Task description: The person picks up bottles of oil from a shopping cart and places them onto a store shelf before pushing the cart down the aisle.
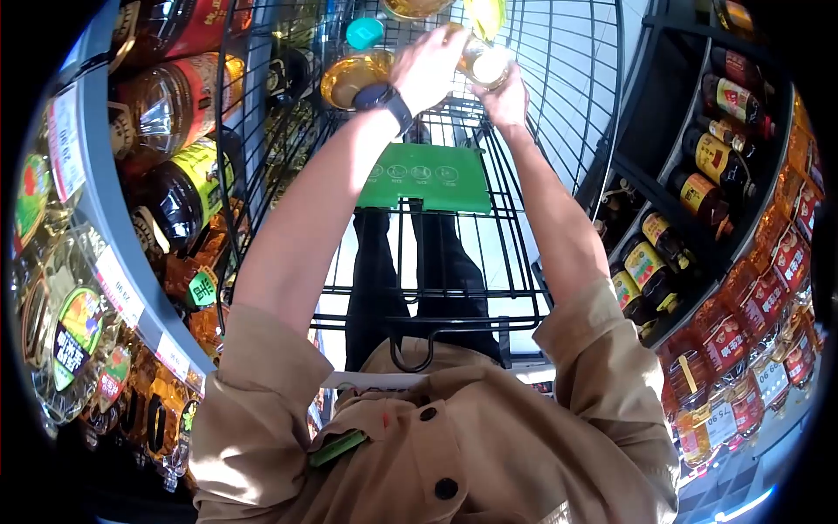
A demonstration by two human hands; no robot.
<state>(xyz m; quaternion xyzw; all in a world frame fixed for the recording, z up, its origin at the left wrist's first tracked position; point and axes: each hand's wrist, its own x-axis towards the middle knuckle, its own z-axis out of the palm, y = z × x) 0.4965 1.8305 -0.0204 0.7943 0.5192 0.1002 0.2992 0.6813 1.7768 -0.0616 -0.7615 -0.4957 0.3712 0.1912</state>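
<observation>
Cart (436,201) ahead, bottle (485,65) between hands (426,70), stocked shelves (109,210) left and right

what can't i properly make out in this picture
Head view: bright yellow object, cut off by the top edge.
Head view: clear rounded bottle, any lettering lost in glare.
Head view: right hand, some fingers hidden by the bottle and hand itself.
Head view: green plastic cart panel, print under its icons too small.
</observation>
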